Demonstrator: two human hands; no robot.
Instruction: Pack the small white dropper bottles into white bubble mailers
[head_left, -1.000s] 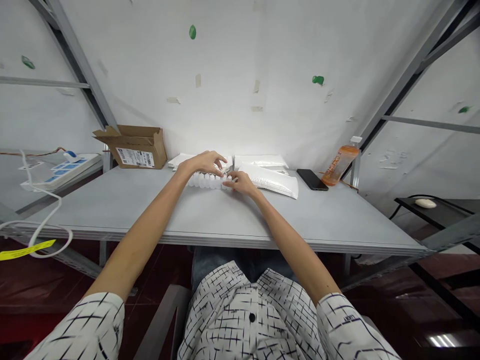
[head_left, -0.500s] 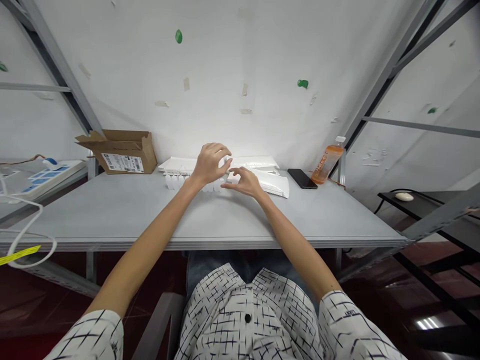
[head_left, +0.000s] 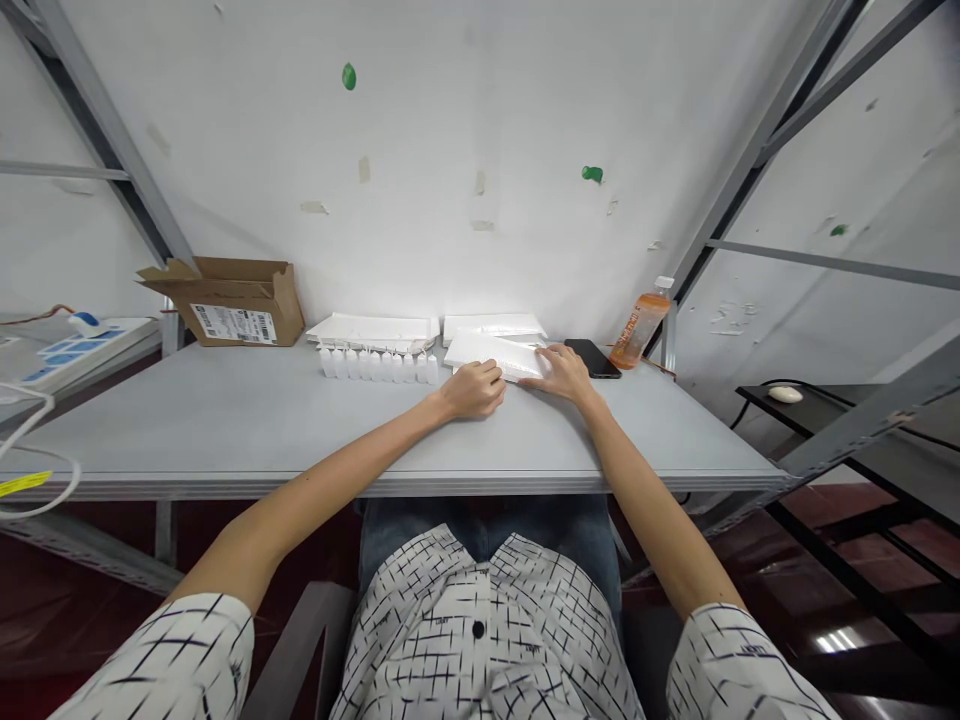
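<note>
Now, closest in, our left hand [head_left: 474,390] curls, its grip too hidden to tell; our right hand [head_left: 559,374] spreads against the right end of the white pouch [head_left: 491,350]. Just beyond our left knuckles, it lies roughly left to right on the desk [head_left: 536,445].

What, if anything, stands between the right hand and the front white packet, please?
Nothing visible: the right hand touches the right end of the front white packet; the black phone lies beyond the hand.

Glossy white padded mailer [head_left: 495,350], long and narrow, surface lightly creased, lying aslant on the grey table [head_left: 536,435], right end nearer the person, its near edge partly hidden.
</note>
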